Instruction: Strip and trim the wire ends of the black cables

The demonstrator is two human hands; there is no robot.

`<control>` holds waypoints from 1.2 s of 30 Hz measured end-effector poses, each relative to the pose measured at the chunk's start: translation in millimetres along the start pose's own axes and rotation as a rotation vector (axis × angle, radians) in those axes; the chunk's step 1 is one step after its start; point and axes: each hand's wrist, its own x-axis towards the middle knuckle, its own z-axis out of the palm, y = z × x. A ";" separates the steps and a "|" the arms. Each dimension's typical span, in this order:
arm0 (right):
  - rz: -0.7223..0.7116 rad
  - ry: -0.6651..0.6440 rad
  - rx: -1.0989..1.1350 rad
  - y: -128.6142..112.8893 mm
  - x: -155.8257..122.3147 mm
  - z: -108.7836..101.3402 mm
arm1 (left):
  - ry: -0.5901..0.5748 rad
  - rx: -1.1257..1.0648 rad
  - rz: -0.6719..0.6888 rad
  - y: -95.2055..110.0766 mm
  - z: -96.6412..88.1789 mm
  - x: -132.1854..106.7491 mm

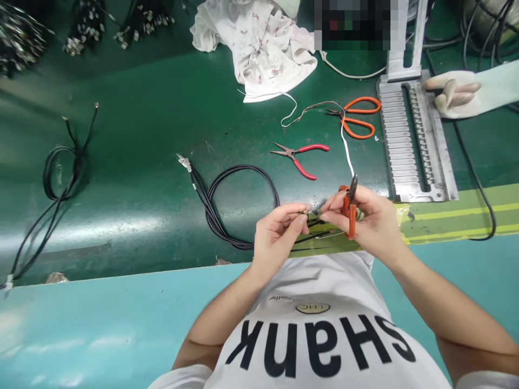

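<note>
My left hand [279, 232] is closed, pinching the thin end of a black cable [242, 245] between thumb and fingertips. The cable's coil lies on the bench to the left, its silver connectors [184, 162] at the far end. Close beside it, my right hand [371, 219] is closed around small pliers [351, 216] with orange handles and dark jaws pointing up. Its thumb and fingertip also meet at the cable end; the fine detail there is too small to tell. Red-handled needle-nose pliers [298, 156] and orange-handled scissors [359, 116] lie beyond my hands.
At the right stands a slotted metal fixture [397, 140], with a pale glove [466, 92] beside it. A white cloth [271, 48] and white string [346, 146] lie at the back. Another looped cable [48, 173] and black wire bundles [85, 29] are at left.
</note>
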 end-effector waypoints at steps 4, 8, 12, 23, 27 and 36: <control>-0.001 0.012 0.043 -2.2 -1.8 2.5 | 0.017 0.056 0.007 -0.5 2.3 -1.6; -0.043 -0.006 0.010 -8.4 -0.8 9.2 | 0.033 0.164 0.057 -4.5 4.7 -3.7; -0.084 0.008 0.029 -8.3 -1.5 18.5 | 0.094 0.190 0.114 -6.8 7.4 -5.1; -0.161 0.007 -0.904 -4.3 26.1 -28.2 | 0.142 0.117 0.103 3.3 7.2 -0.9; -0.189 -0.113 -1.117 -16.4 41.1 -34.2 | 0.158 0.128 0.122 3.0 8.3 -1.0; -0.267 -0.158 -0.288 -22.7 18.1 -3.4 | 0.168 0.131 0.151 2.2 9.3 -0.3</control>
